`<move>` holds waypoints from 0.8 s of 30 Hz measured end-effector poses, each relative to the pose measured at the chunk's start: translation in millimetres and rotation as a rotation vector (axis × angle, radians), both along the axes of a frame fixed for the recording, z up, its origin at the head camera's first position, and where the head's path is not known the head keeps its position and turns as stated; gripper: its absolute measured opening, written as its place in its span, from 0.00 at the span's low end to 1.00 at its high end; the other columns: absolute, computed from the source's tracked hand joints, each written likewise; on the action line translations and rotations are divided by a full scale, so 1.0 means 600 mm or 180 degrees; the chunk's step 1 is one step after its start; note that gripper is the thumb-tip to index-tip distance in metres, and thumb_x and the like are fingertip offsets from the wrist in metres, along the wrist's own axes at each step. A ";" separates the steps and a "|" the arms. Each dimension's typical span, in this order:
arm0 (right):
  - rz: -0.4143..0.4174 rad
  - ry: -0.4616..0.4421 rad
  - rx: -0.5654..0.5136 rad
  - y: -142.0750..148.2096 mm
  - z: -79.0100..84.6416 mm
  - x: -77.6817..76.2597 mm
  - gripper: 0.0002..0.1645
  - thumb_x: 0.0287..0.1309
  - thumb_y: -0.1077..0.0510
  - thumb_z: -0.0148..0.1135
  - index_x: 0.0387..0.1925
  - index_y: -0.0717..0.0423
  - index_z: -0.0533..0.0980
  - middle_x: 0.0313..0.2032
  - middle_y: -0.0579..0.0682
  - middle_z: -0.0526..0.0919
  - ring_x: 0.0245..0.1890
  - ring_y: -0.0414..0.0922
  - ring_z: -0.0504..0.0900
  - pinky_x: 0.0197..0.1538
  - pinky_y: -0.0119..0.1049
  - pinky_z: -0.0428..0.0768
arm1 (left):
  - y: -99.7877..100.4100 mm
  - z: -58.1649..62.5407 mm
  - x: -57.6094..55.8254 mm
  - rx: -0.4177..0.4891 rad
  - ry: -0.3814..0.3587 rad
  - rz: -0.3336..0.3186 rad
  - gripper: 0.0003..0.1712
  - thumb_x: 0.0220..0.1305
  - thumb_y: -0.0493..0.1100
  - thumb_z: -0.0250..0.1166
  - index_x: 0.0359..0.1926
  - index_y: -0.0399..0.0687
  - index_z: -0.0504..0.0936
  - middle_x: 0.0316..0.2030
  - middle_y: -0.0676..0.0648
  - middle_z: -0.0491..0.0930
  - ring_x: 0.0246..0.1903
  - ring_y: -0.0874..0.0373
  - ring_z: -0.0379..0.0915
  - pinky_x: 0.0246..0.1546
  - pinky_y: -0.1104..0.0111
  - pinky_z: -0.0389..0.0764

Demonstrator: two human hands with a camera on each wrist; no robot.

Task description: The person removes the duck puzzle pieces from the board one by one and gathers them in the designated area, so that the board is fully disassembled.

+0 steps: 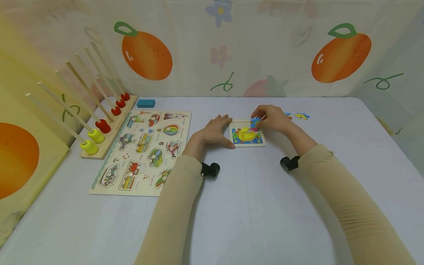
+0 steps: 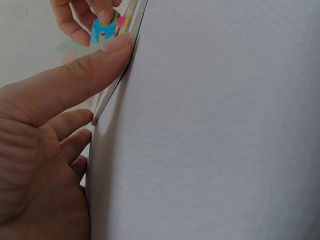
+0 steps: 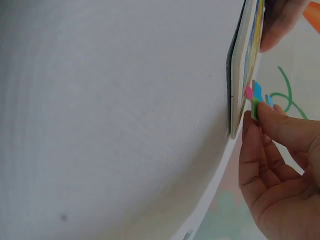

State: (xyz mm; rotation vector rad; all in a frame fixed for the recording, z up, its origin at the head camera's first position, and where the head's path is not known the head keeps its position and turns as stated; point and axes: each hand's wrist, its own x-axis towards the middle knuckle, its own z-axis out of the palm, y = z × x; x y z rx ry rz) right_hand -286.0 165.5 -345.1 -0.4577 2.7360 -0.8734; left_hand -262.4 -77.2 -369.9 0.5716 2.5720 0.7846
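Observation:
A small jigsaw puzzle board (image 1: 248,145) with a pale rim lies flat on the table; a yellow bird picture fills its lower part, while a pale patch shows at the upper left. My left hand (image 1: 216,131) rests at the board's left side, fingers spread by the far corner, its thumb (image 2: 112,50) straight along the near edge. At the upper right corner, my right hand (image 1: 272,118) pinches a blue puzzle piece (image 1: 254,122) between thumb and fingertips. Pink and green patches show on this piece (image 3: 256,92) in the right wrist view, where it is tilted against the board's edge.
Two loose puzzle pieces lie behind the right hand, one a yellow and blue piece (image 1: 302,116). To the left are a large vehicle peg puzzle (image 1: 139,154), a wooden rod stand (image 1: 116,129) with red and yellow beads, and a teal block (image 1: 146,103). A patterned cloth (image 1: 192,48) hangs behind.

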 end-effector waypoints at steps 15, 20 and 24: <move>-0.0167 0.0045 -0.0136 0.025 0.022 0.003 0.16 0.62 0.61 0.63 0.51 0.58 0.78 0.46 0.61 0.80 0.42 0.53 0.83 0.45 0.37 0.85 | 0.002 0.001 0.003 -0.0009 0.0027 -0.0007 0.59 0.49 0.54 0.75 0.77 0.48 0.53 0.80 0.47 0.42 0.81 0.50 0.28 0.82 0.55 0.33; -0.0222 0.0047 -0.0198 0.041 0.025 0.001 0.15 0.63 0.61 0.63 0.51 0.58 0.78 0.44 0.60 0.80 0.39 0.53 0.85 0.46 0.40 0.87 | 0.002 0.000 0.002 -0.0009 0.0049 -0.0006 0.60 0.49 0.54 0.76 0.77 0.48 0.53 0.80 0.47 0.42 0.81 0.50 0.28 0.82 0.55 0.33; -0.0263 0.0034 -0.0294 0.054 0.029 0.001 0.15 0.63 0.61 0.62 0.51 0.59 0.78 0.42 0.59 0.79 0.36 0.49 0.88 0.42 0.35 0.88 | 0.002 -0.001 0.001 -0.0019 0.0066 -0.0006 0.59 0.49 0.53 0.76 0.77 0.48 0.53 0.80 0.47 0.43 0.81 0.50 0.28 0.82 0.55 0.34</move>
